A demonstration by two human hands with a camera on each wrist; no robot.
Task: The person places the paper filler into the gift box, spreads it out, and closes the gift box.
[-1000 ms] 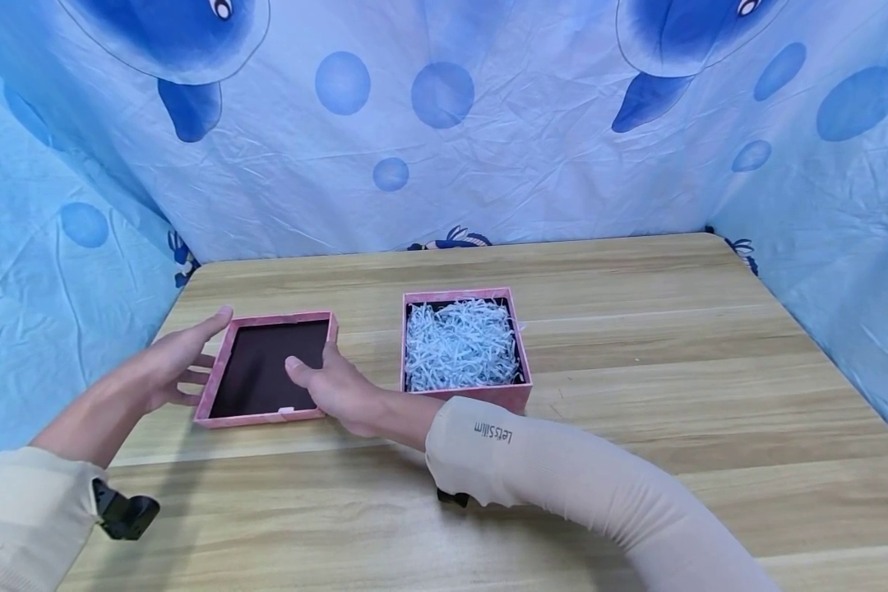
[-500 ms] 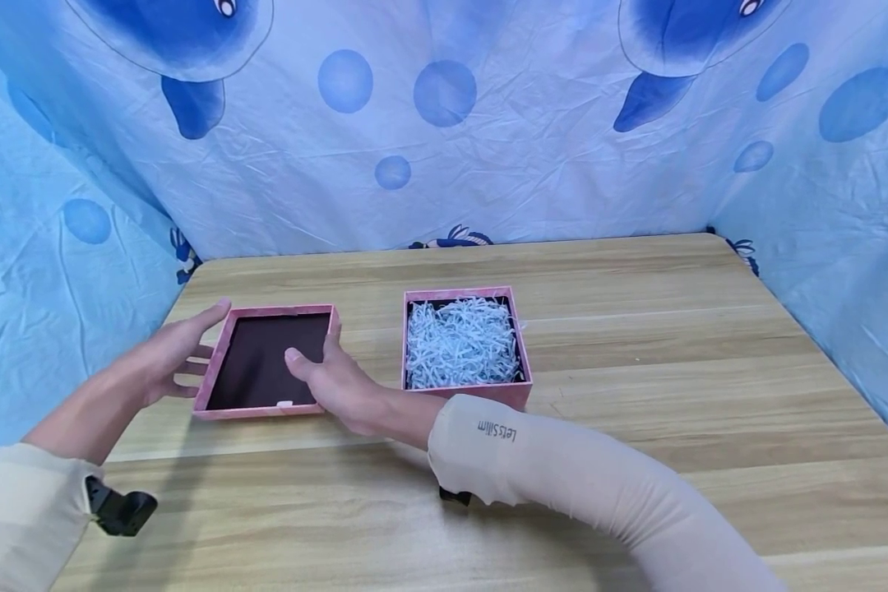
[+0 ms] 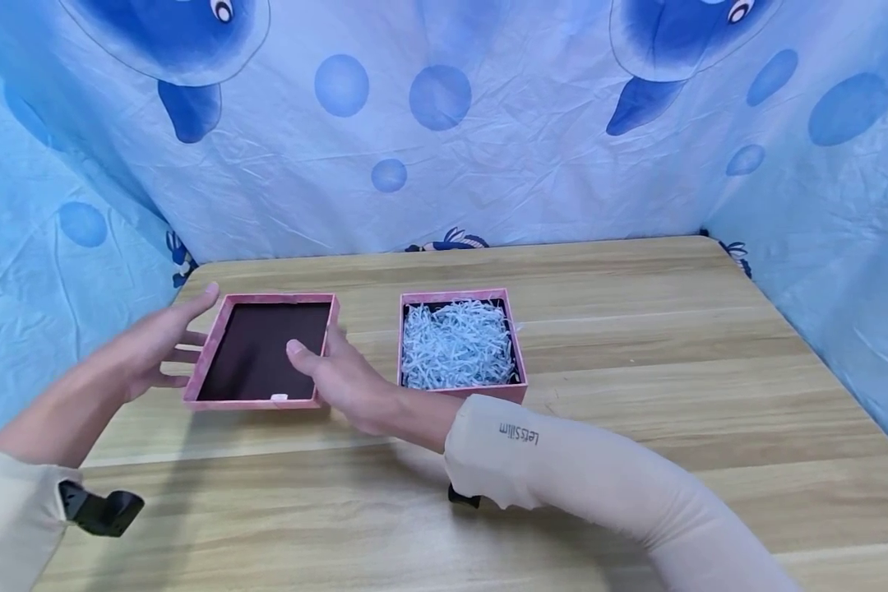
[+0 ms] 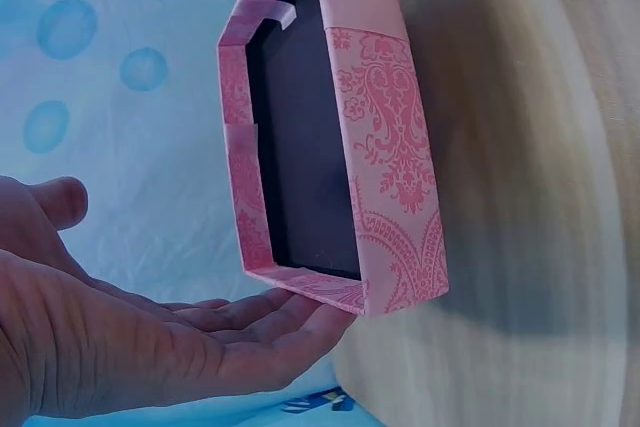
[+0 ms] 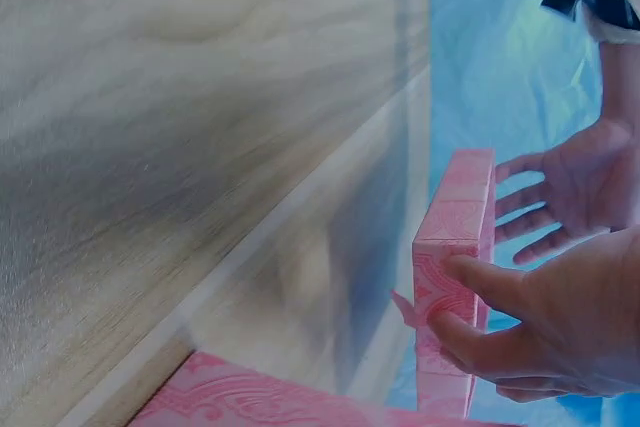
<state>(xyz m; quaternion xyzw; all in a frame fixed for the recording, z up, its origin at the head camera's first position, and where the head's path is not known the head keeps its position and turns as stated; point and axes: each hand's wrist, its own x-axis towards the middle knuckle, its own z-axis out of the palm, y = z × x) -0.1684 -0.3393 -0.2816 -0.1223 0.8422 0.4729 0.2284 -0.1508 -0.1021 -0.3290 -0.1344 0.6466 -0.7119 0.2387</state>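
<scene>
A shallow pink patterned box lid [image 3: 200, 367] with a dark lining is held off the wooden table between both hands, hollow side up. My left hand [image 3: 148, 345] touches its left wall with extended fingers [image 4: 270, 332], the thumb standing apart from it. At the opposite wall, my right hand [image 3: 351, 382] presses with its fingers [image 5: 480, 282], while its thumb reaches over the lid without visibly touching it. Right of the lid, a matching pink box [image 3: 506, 392] stands on the table, filled with pale blue shredded paper [image 3: 455, 345].
The wooden table [image 3: 636, 362] extends to the right of the box. Blue cloth with whales and bubbles [image 3: 429, 164] hangs behind it and along both sides. A black wrist camera [image 3: 102, 510] sits on the left sleeve.
The lid has risen slightly and shifted a little toward the back and left, with both hands moving along. The box with shredded paper has stayed in place.
</scene>
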